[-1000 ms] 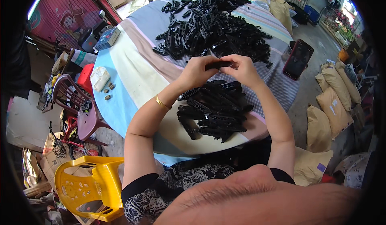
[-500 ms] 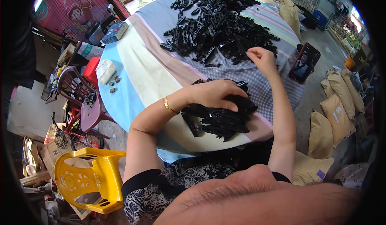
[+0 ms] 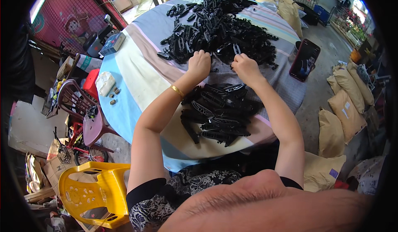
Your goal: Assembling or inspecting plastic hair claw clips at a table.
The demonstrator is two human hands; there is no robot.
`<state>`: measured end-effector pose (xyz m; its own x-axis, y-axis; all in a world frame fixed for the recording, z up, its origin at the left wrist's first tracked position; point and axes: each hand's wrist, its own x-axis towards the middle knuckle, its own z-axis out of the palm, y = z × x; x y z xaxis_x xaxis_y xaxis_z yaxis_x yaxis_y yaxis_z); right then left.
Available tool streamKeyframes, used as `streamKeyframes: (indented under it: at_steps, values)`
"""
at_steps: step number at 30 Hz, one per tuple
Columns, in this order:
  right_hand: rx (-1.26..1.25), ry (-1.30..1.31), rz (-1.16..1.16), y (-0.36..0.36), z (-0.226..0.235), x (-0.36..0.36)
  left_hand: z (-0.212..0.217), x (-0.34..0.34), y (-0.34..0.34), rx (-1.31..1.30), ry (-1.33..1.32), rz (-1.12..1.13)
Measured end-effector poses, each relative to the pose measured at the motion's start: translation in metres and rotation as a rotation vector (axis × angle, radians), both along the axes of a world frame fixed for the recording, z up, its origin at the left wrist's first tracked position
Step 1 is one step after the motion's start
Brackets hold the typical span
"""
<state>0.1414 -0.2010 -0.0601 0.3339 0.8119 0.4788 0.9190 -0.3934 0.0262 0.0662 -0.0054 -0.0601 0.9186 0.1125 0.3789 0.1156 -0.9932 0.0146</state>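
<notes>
A large heap of black plastic pieces (image 3: 207, 29), many long, curved and slotted, lies at the far side of the round table. Its right part (image 3: 259, 39) is made of smaller black bits. At the heap's near edge my left hand (image 3: 200, 64) has its fingers curled down, and what they hold is hidden. My right hand (image 3: 246, 68) pinches a long slotted black plastic piece (image 3: 236, 48) that sticks up past its fingertips. Between my forearms, a second, neater pile of long black pieces (image 3: 219, 111) lies near the table's front edge.
A striped cloth (image 3: 137, 87) covers the table. On its left are a blue box (image 3: 112, 44), a white plastic bag (image 3: 105, 83) and small brown lumps. A phone (image 3: 305, 60) stands at the right edge. A yellow chair (image 3: 93, 190) and full sacks (image 3: 346, 111) stand around.
My left hand has left the near pile and reached forward to the heap. The right hand has moved slightly left and nearer, and a slotted piece now shows at its fingertips.
</notes>
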Motion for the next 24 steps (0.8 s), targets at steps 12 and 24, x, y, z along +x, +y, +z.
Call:
streamKeyframes:
  at_steps: [12, 24]
  values:
    - [0.408, 0.456, -0.007, 0.004, 0.014, -0.020, -0.003, -0.013, 0.021, -0.863, -0.129, -0.133]
    - [0.565, 0.710, -0.042, 0.006, 0.018, -0.023, -0.001, -0.010, 0.004, -0.597, -0.035, -0.100]
